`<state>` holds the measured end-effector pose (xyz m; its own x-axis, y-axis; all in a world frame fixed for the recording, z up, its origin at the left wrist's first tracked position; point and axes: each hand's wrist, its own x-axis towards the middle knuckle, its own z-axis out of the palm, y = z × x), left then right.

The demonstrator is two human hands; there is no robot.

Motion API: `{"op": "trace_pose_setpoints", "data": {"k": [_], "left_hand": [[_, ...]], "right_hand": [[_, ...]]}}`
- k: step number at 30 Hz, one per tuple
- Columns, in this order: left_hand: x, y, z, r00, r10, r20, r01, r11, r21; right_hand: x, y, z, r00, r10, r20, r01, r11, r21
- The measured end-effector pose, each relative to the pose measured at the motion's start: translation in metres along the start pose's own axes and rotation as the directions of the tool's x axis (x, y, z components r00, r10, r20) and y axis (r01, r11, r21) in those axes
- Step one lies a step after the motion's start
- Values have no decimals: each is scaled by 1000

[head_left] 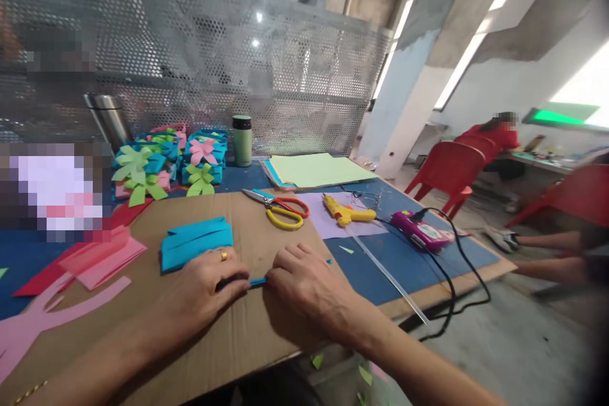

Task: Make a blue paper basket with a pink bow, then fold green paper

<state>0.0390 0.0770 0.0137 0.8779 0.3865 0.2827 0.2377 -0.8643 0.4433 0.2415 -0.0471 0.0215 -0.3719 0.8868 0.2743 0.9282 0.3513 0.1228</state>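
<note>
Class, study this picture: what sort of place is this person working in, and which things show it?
Probably a paper-craft workshop: paper flowers piled up, scissors and a glue gun on the table, coloured sheets stacked nearby.

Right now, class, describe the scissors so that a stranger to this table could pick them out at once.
Start at the big brown cardboard sheet. Near its far edge lie the scissors, just left of the yellow glue gun. Only they have one red and one yellow handle loop.
</note>
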Motion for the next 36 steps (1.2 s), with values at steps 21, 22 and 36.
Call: {"op": "trace_pose_setpoints", "data": {"k": [21,22,36], "left_hand": [[-1,4,-1,1000,19,7,-19,999,27],[-1,3,0,1000,29,-1,-29,998,47],[-3,-6,15,985,109,-133,-97,991,93]], "right_hand": [[0,10,-7,998,32,-53,-15,957,289],[1,11,-7,998,34,-53,-17,955,297],[-15,28,-28,990,140,-8,-140,990,25]]}}
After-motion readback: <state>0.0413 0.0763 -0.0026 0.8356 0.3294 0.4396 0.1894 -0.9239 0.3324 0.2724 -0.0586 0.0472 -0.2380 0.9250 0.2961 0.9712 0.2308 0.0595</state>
